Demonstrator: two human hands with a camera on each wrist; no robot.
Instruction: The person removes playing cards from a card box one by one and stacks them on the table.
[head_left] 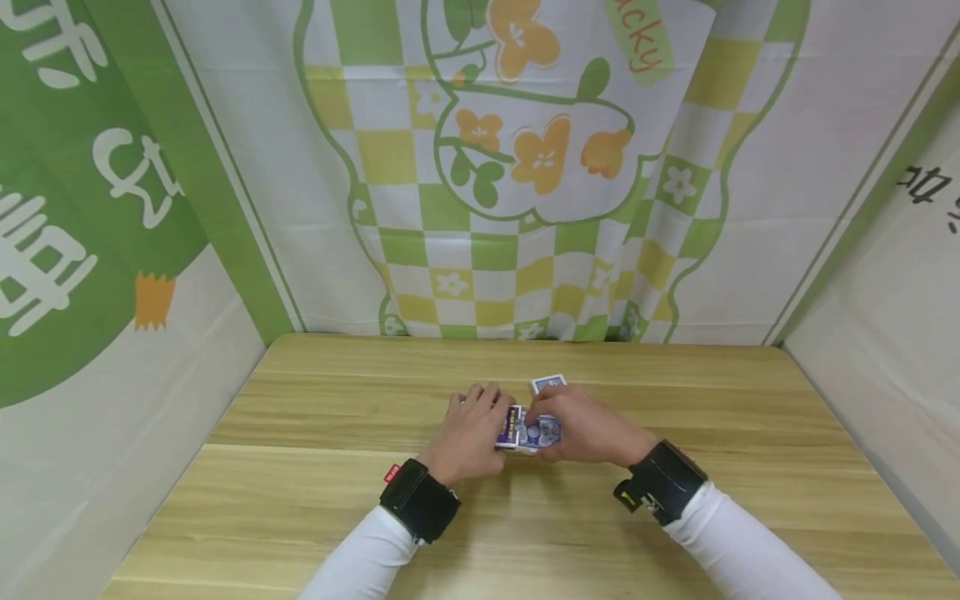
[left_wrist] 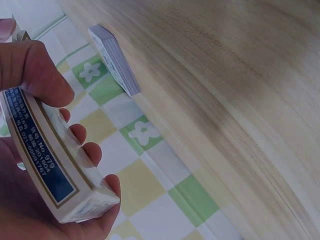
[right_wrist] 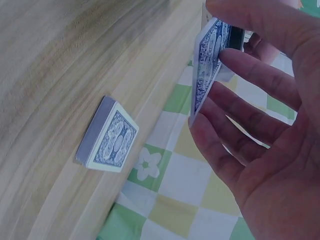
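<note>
My left hand (head_left: pixel 468 433) grips a playing card box (left_wrist: pixel 42 150), white with a dark blue printed side panel; its fingers wrap round it in the left wrist view. With thumb and fingertips, my right hand (head_left: pixel 592 427) holds blue-backed playing cards (right_wrist: pixel 206 67) at the box's right end. Whether the cards' far end lies inside the box cannot be made out. How many cards are held is also unclear. A separate stack of blue-backed cards (right_wrist: pixel 116 141) lies on the table just beyond the right hand.
Both hands work above a wooden table (head_left: pixel 337 392). Behind its far edge hangs a curtain (head_left: pixel 495 267) with green and yellow checks and orange flowers. Fabric panels close off the left and right sides.
</note>
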